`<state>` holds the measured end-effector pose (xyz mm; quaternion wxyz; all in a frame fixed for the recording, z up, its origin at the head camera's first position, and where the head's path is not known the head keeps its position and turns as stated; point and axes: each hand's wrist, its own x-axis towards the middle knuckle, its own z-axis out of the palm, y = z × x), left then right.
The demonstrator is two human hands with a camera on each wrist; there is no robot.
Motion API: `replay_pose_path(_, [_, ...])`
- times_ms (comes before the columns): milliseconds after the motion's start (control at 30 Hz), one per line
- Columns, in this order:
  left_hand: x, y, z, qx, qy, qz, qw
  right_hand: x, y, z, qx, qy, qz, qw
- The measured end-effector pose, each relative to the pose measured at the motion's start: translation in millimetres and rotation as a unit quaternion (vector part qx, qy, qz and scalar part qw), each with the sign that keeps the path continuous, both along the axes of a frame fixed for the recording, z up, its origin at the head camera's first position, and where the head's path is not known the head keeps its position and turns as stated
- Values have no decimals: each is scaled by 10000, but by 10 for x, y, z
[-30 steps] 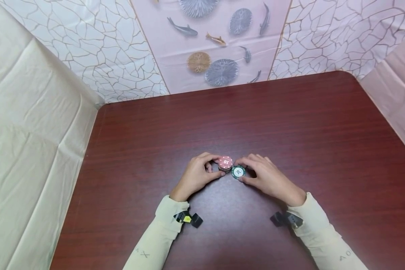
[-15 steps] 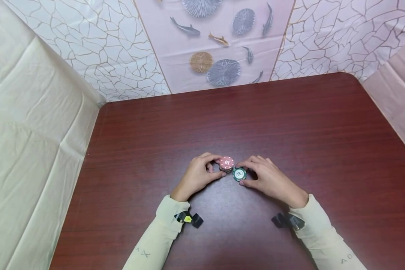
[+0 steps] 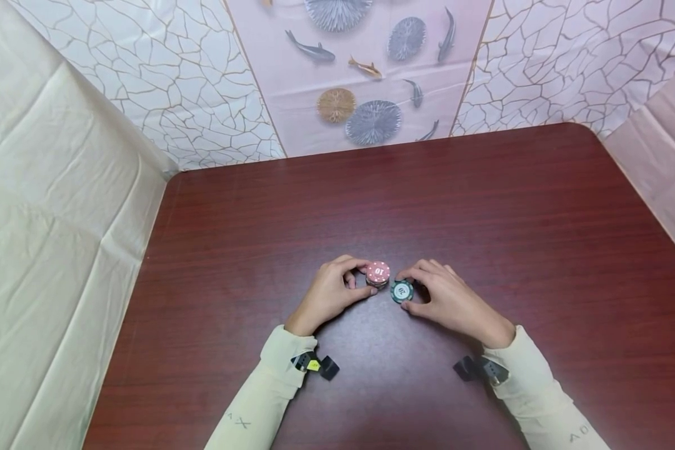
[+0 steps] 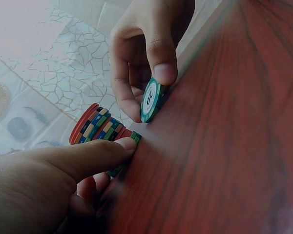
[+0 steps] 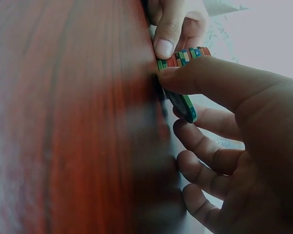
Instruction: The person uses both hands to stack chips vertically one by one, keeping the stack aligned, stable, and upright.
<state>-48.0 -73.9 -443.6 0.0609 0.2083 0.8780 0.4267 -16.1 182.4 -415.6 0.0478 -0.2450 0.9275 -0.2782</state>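
Note:
A stack of poker chips (image 3: 378, 273) stands on the table, a pink-red chip marked 10 on top and mixed green, blue and red edges below (image 4: 95, 124). My left hand (image 3: 330, 290) holds the stack from its left side between thumb and fingers. To the right of it, my right hand (image 3: 452, 303) pinches a green poker chip (image 3: 402, 291) marked 20 by its rim. In the left wrist view this chip (image 4: 150, 100) is tilted and apart from the stack. Whether its lower edge touches the table cannot be told.
The dark red wooden table (image 3: 259, 212) extends around both hands. Patterned cloth (image 3: 371, 75) hangs along its back edge, with pale cloth (image 3: 62, 219) on the left. A black wrist camera (image 3: 329, 368) sits at the left cuff, another camera (image 3: 465, 367) at the right.
My right hand has drawn the green chip slightly right and toward me, widening the gap from the stack. The left hand stays on the stack.

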Motion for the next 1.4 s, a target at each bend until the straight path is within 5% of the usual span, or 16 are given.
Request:
replay_pose_path(500, [4, -25, -6, 13, 39, 20, 10000, 21, -22, 42, 273, 417, 228, 9985])
replay_pose_path(967, [-7, -8, -15, -93, 38, 1, 9999, 49, 5, 80, -486, 621, -7, 9969])
replay_pose_path(1400, [-12, -4, -2, -105, 20, -26, 9999, 12, -27, 194, -398, 667, -107, 9969])
